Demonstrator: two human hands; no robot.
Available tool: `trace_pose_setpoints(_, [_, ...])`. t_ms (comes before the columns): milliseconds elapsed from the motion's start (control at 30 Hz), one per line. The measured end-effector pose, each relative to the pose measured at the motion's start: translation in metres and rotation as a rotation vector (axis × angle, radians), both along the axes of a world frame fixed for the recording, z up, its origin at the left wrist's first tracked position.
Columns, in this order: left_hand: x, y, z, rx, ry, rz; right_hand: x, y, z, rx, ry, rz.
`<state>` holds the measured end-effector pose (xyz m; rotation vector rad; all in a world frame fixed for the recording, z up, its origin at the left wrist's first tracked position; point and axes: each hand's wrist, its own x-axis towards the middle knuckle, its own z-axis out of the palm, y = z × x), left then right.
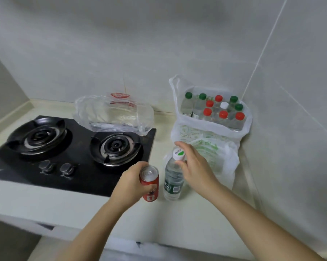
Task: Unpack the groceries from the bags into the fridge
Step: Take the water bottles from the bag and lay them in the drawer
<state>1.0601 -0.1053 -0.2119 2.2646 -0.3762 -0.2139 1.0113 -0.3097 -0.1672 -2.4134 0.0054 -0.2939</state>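
Left grip (131,183) and right grip (195,166) are working over the pale surface (196,213), just before the white bag (206,132) crowded with bottles. The right is pinching a water bottle (173,183) at its cap; the left is clasping a red can (151,178). Lifted by the cap alone, the bottle could be slipping loose.
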Motion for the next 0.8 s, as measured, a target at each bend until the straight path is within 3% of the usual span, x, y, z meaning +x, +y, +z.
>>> trace_pose_setpoints(800, [-0.012, -0.005, -0.054, 0.02, -0.019, 0.08, -0.009, -0.028, -0.046, -0.091, -0.001, -0.021])
